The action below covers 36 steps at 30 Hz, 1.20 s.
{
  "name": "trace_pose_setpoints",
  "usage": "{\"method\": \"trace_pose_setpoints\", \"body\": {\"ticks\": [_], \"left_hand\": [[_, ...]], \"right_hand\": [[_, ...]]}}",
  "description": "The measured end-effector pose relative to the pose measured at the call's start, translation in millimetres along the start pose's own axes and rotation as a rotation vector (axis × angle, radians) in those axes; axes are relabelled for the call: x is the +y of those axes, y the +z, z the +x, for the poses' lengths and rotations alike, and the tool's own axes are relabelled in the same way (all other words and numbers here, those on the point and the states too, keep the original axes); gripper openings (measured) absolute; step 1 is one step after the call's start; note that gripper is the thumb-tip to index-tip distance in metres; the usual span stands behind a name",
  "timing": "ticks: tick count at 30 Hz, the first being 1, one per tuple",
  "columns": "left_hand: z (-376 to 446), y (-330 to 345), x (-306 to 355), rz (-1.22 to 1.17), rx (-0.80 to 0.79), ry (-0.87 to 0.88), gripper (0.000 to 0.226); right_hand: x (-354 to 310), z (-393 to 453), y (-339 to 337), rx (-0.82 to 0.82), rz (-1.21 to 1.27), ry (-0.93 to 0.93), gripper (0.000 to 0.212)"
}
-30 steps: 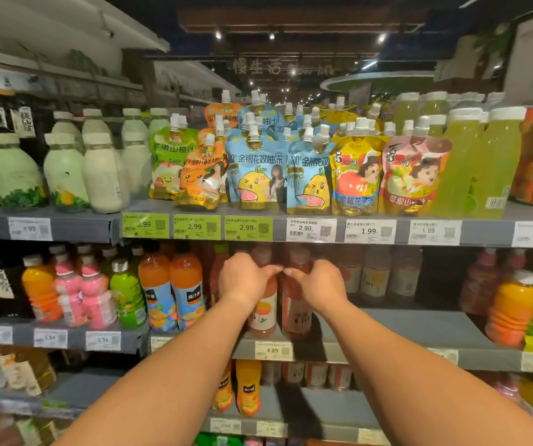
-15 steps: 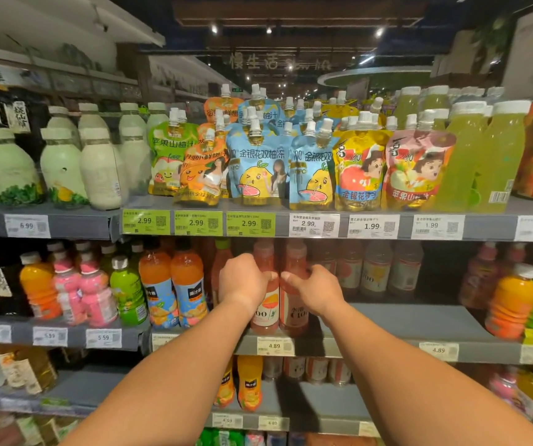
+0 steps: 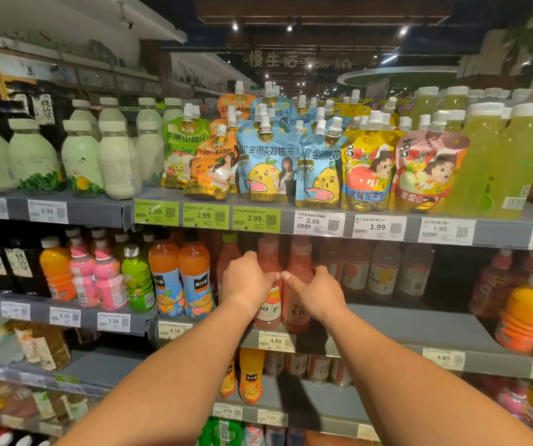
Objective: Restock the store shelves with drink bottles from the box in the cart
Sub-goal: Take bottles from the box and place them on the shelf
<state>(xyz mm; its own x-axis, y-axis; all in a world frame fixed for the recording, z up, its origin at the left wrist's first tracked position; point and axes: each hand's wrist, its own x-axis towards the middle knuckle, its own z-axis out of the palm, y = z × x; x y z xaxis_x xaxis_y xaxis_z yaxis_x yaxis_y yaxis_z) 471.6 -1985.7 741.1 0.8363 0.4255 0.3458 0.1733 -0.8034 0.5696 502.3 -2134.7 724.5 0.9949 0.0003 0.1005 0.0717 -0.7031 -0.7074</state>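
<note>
Nearest the camera, two bare forearms reach up from the bottom of the frame toward its centre. The left hand (image 3: 245, 284) wraps its fingers round a pink drink bottle (image 3: 269, 281), and the right hand (image 3: 315, 292) curls round a second pink bottle (image 3: 298, 284) touching the first. Both bottles stand upright at the front edge of the middle shelf (image 3: 419, 323), just above a price tag (image 3: 274, 341) marked 4.89. The box and cart are not in view.

The main risk looks to be at that front edge: the bottles sit right at the lip, so letting go before they are pushed back could let one tip off toward the lower shelves. Because the two bottles touch, an uneven shove from one hand might tilt its neighbour.

Just to the left, orange bottles (image 3: 179, 272) stand close by; the left wrist could nudge them sideways. Behind and to the right, a row of paler bottles (image 3: 384, 272) stands deeper on the shelf; sliding the pink pair back hard could knock into that row.

Above, in the upper half of the frame, juice pouches (image 3: 268, 162) lean over the upper shelf edge; a raised knuckle might catch the shelf rail under them.
</note>
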Motion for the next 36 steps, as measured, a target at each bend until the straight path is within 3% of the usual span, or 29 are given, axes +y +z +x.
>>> {"method": "trace_pose_setpoints", "body": {"ticks": [6,10,18,22,29,36], "left_hand": [[-23.1,-10.3,-16.4,0.001,0.136,0.078,0.049],[-38.6,-23.8,-36.7,0.02,0.158,0.011,0.039],[-79.9,-83.5,-125.3,0.165,0.074,-0.098,0.04],[-109.2,-144.3,-201.4,0.298,0.055,-0.189,0.051],[-180.7,-260.6,-349.6,0.406,0.088,-0.523,0.041],[-232.6,-324.0,-444.3,0.464,0.204,-0.805,0.04]], "right_hand": [[5.5,-20.9,-2.3,0.394,-0.117,-0.258,0.06],[5.1,-31.4,-6.7,0.405,-0.157,-0.34,0.052],[-7.6,-93.8,30.0,0.155,-0.254,-0.407,0.041],[-72.1,-139.2,91.9,-0.07,-0.268,-0.542,0.051],[-203.8,-239.3,225.3,-0.447,-0.293,-0.759,0.064],[-279.5,-301.4,331.7,-0.634,-0.225,-0.97,0.055]]}}
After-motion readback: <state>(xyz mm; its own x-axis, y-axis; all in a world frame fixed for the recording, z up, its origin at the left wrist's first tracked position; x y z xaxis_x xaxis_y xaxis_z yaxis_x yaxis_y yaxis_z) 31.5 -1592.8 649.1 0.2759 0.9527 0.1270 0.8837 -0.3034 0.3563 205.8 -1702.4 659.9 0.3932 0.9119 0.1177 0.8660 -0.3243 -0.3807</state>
